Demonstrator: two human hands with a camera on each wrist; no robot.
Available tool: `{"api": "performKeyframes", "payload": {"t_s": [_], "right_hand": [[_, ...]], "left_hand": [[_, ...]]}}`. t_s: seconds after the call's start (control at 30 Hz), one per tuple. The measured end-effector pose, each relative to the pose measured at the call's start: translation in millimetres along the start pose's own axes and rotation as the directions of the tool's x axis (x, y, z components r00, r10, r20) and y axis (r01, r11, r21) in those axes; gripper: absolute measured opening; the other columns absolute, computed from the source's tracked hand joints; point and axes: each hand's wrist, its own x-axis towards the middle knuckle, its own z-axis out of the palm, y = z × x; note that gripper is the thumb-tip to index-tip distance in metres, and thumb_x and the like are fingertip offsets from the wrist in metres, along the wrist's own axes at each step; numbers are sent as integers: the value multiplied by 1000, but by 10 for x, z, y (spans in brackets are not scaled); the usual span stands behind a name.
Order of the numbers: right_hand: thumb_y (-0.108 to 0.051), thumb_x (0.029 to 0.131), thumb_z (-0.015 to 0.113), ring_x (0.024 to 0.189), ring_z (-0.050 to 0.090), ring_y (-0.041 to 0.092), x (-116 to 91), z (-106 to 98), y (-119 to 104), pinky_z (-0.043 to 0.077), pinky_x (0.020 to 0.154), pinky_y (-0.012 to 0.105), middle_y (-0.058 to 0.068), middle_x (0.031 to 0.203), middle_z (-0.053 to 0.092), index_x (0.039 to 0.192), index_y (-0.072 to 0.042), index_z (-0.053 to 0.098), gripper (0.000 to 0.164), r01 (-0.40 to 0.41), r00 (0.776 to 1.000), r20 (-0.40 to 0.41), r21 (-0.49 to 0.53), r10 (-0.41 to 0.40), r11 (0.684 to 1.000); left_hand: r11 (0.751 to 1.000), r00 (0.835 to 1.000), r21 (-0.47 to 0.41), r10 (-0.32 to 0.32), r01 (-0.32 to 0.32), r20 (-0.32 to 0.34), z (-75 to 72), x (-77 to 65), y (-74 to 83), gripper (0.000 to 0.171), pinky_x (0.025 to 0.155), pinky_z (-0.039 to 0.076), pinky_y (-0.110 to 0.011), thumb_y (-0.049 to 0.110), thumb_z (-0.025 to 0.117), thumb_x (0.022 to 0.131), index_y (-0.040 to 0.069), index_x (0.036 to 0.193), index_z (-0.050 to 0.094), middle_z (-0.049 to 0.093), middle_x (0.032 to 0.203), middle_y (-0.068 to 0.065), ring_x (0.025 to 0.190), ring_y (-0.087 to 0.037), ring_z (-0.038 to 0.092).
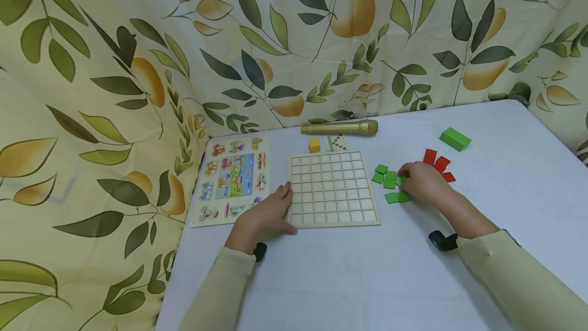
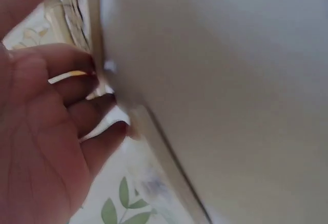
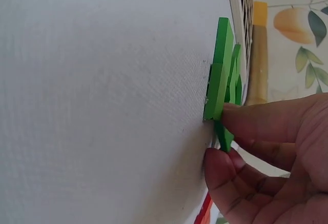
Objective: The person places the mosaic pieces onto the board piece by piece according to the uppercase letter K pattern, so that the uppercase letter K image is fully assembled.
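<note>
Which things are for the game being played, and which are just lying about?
Seem to belong:
green tiles, one pinched by the right hand
grid board, left hand at its edge

Probably just lying about:
red tiles
green block
yellow block
microphone
picture board
small card

Smooth green tiles [image 1: 389, 184] (matt), wooden board [image 1: 333, 188], woven tablecloth [image 1: 344, 275]

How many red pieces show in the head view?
3: a back red piece, a middle red piece and a front red piece, all beside the right hand, which may hide more.
</note>
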Motion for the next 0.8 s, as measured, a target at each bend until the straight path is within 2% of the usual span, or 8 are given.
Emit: {"api": "performKeyframes", "payload": {"t_s": [0.27,0.5,0.8], "right_hand": [[-8,84,79,99,55,40,-12,-9,-21,54,82,49,25,109,63,119,5,63,41,-17,999,-32,33,18,999],[-9,87,76,95,56,38,-44,-38,4,53,78,45,22,103,64,113,3,65,31,3,999,-54,75,1,997],[-6,92,69,74,60,24,-33,-195,-76,48,65,33,15,90,63,107,3,64,19,48,997,-71,104,-41,993]], "left_hand": [[999,1000,-50,13,-13,-6,-12,-22,-16,105,122,15,-41,47,74,89,3,161,12,-3,169,-8,154,-26,-1],[999,1000,-41,7,-7,-16,8,-30,0,105,122,16,-40,48,74,88,3,160,12,-3,169,-8,154,-26,0],[999,1000,-30,-16,15,-16,51,-21,-2,107,122,17,-39,51,74,87,4,161,12,-3,169,-8,154,-25,0]]}}
